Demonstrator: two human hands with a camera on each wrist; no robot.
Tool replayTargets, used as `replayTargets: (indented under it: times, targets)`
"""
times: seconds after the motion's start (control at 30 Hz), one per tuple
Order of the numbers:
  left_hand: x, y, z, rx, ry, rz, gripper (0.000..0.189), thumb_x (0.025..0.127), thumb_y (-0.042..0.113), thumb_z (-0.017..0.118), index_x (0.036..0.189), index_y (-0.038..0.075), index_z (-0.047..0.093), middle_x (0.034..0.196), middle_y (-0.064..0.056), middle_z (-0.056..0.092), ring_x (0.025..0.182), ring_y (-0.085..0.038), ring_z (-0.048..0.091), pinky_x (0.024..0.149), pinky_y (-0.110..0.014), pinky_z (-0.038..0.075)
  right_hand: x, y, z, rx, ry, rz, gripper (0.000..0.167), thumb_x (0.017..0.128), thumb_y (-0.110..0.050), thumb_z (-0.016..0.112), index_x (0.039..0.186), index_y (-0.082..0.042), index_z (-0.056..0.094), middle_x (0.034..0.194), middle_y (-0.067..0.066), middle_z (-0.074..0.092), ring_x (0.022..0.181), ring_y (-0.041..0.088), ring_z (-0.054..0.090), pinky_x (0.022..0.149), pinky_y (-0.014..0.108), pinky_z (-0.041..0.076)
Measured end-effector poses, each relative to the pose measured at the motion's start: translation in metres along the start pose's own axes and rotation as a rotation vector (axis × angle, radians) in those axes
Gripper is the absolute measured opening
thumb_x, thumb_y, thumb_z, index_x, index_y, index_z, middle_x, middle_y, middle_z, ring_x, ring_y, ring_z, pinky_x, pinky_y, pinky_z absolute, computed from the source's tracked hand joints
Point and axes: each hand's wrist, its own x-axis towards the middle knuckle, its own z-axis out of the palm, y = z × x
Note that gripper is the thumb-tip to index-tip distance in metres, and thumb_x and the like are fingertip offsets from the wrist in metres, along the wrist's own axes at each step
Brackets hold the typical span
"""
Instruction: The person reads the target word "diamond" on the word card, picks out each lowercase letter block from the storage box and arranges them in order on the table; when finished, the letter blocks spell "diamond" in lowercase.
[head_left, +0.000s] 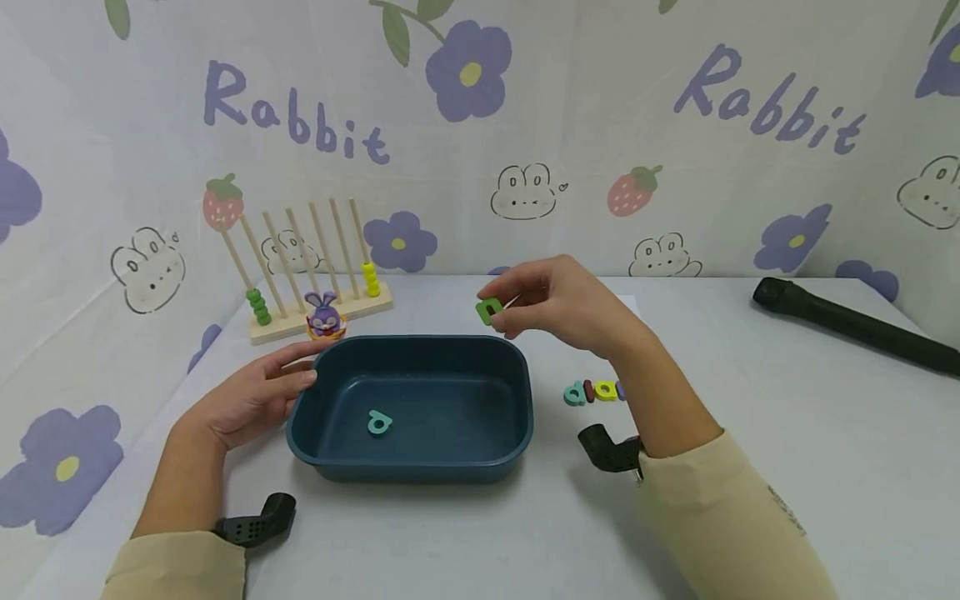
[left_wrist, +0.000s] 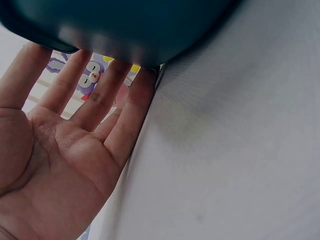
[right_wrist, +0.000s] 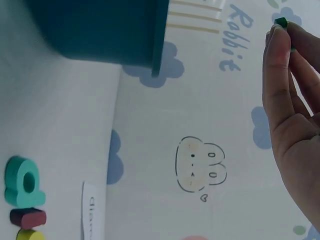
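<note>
A dark teal plastic bin (head_left: 416, 475) stands on the table. At its left end my left hand (head_left: 258, 392) touches it, thumb tip at the rim, fingers nearly straight against the wall in the left wrist view. My right hand (head_left: 566, 308) pinches a green letter piece (head_left: 481, 313) between thumb and fingers, above and beyond the bin's back right corner. On the bin's floor lies a turquoise letter piece (head_left: 380, 423). Right of the bin, a row holds a turquoise letter d (head_left: 574, 394), a dark red piece (head_left: 588, 391), a yellow letter (head_left: 606, 390) and a partly hidden purple piece.
Behind the bin's left end stand a wooden bead rack (head_left: 277, 332) with green and yellow beads and a purple rabbit figure (head_left: 324, 315). A black microphone (head_left: 855, 325) lies at the right. A printed paper strip (right_wrist: 91, 210) lies behind the letter row.
</note>
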Motion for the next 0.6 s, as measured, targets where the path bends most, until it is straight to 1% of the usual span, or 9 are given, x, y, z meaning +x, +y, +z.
replayTargets:
  times: [0.2,0.33,0.43,0.6]
  targets:
    - [0.000,0.000,0.001,0.011,0.015,-0.007,0.056,0.106,0.018,0.059,0.158,0.018,0.040,0.139,0.011,0.061,0.117,-0.010,0.066,0.097,-0.028,0.057,-0.008,0.010,-0.005,-0.021,0.005,0.022,0.029,0.092,-0.021,0.078,0.120,-0.015,0.076,0.102,0.008,0.074,0.087,0.026,0.073,0.089,0.039,0.059]
    - [0.001,-0.001,0.000,0.026,0.008,-0.003,0.055,0.106,0.018,0.058,0.158,0.019,0.040,0.140,0.011,0.061,0.118,-0.010,0.066,0.098,-0.028,0.057,-0.014,0.017,-0.007,-0.032,0.012,0.035,0.026,0.093,-0.023,0.078,0.118,-0.014,0.076,0.102,0.008,0.076,0.086,0.026,0.073,0.085,0.038,0.061]
    - [0.001,0.000,0.000,0.045,0.006,0.002,0.058,0.106,0.020,0.059,0.160,0.020,0.039,0.143,0.012,0.057,0.120,-0.009,0.064,0.098,-0.027,0.056,-0.018,0.021,-0.010,-0.033,0.011,0.039,0.025,0.094,-0.023,0.077,0.117,-0.014,0.075,0.102,0.009,0.075,0.085,0.028,0.073,0.083,0.038,0.062]
    - [0.000,0.002,0.002,0.040,-0.002,-0.001,0.056,0.106,0.019,0.058,0.159,0.019,0.039,0.143,0.012,0.057,0.121,-0.008,0.064,0.099,-0.026,0.056,-0.029,0.026,-0.020,-0.066,-0.008,0.058,0.026,0.094,-0.026,0.077,0.118,-0.016,0.073,0.094,0.010,0.073,0.082,0.028,0.071,0.081,0.037,0.061]
